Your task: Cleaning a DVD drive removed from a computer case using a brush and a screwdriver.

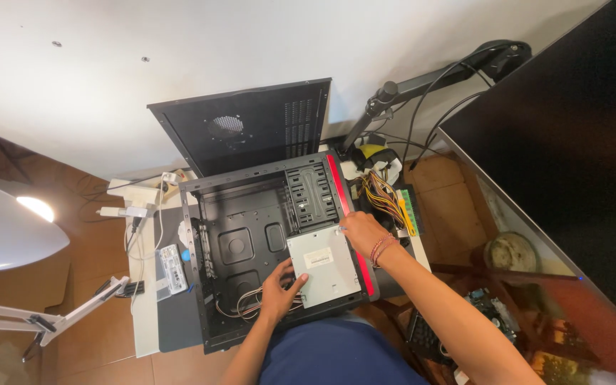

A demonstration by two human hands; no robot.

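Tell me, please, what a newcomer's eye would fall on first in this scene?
Most striking is the open black computer case lying at the centre of the small white table, with its removed side panel propped against the wall behind. The left hand and right hand hold a grey drive at the case's red-trimmed edge. A lit white lamp glows at far left.

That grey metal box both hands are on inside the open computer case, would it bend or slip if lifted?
The grey metal drive looks like a rigid sheet-metal box, so probably stiff, not floppy. Its smooth flat faces may be slippery; the left hand and right hand take opposite edges. Flat-sided, it should not roll.
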